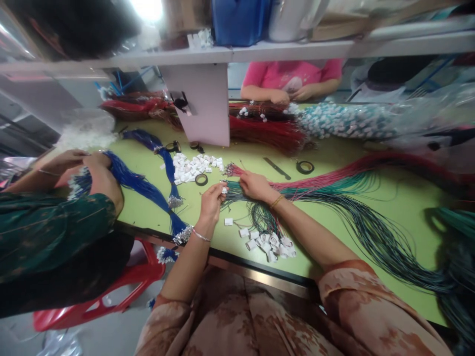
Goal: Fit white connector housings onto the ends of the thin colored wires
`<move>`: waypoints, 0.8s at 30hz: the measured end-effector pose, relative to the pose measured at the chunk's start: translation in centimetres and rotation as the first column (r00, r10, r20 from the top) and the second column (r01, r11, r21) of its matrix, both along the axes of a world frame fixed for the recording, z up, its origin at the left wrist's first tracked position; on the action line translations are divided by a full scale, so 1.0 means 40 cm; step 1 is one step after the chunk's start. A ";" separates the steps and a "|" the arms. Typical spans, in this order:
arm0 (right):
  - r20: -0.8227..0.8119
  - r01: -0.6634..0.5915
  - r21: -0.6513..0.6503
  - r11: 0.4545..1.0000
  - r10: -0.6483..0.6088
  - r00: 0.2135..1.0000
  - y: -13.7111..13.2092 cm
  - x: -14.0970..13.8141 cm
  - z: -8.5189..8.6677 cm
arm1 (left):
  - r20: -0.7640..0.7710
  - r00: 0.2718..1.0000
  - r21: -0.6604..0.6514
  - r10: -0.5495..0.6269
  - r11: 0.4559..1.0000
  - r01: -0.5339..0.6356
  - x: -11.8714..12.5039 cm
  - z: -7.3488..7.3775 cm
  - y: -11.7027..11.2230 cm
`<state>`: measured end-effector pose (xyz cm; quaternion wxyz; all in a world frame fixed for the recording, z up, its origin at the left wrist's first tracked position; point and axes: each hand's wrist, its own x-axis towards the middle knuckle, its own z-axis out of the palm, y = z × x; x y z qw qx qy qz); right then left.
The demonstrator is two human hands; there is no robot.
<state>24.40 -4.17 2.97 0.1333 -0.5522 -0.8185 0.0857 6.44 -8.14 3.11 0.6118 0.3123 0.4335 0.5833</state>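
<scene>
My left hand [212, 197] is pinched on a small white connector [224, 189] at the table's near middle. My right hand [255, 185] is closed on the ends of a bundle of green and red wires [334, 193] that runs off to the right. The two hands almost touch. Below them lie loose white connectors [270, 243] fitted on green wires, near the front edge of the green table [404, 198].
A pile of white connectors [193, 165] and tape rolls [305, 167] lie further back. Blue wire bundles [148, 188] are handled by a person in a green sleeve [55, 222] at left. A person in pink [293, 79] sits opposite. A white shelf post [204, 101] stands mid-table.
</scene>
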 end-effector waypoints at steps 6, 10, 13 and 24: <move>-0.157 0.072 -0.028 0.997 -0.076 0.985 -0.003 0.016 0.027 | 0.037 0.999 -0.002 -0.007 1.000 0.008 0.002 0.001 -0.002; -0.447 -0.080 -0.019 0.997 0.063 0.892 0.006 -0.011 0.048 | 0.072 0.997 0.011 -0.019 1.000 0.018 0.004 -0.001 -0.004; -0.588 -0.163 0.009 0.987 0.137 0.797 0.005 -0.043 0.064 | 0.099 0.995 0.031 -0.025 0.999 0.022 0.005 -0.004 -0.005; -0.686 -0.172 -0.088 0.981 0.065 0.724 -0.060 -0.048 0.043 | 0.169 0.984 0.038 -0.057 0.998 0.051 0.011 -0.003 -0.002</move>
